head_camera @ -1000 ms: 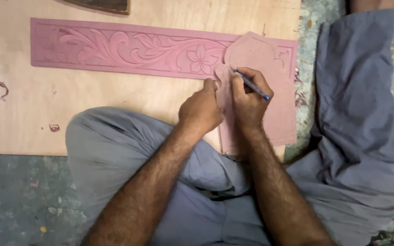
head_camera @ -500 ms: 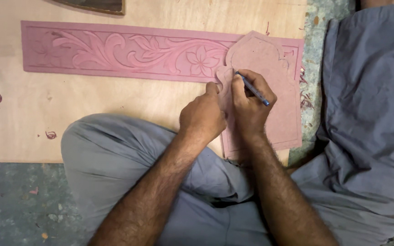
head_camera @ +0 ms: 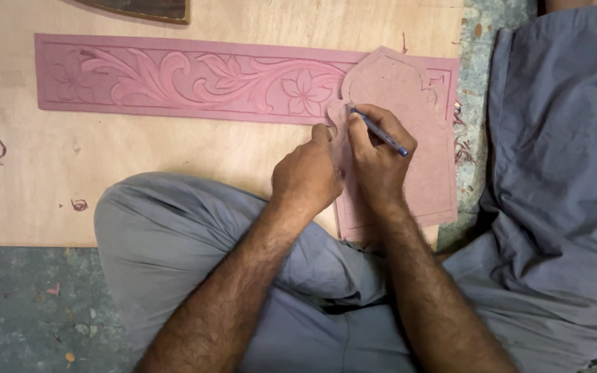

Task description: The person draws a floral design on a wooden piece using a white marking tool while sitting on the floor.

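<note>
Since the earlier frame the hands have barely shifted; only the view has slid slightly, so the boards sit a little further right. The right hand (head_camera: 380,155) has its fingers closed around a blue pen (head_camera: 380,132), tip at the left edge of the arch-shaped pink template (head_camera: 423,166). The left hand (head_camera: 307,173), fingers curled, presses that edge. The template overlaps the right end of a carved floral pink panel (head_camera: 195,79) on the plywood surface (head_camera: 139,152).
</note>
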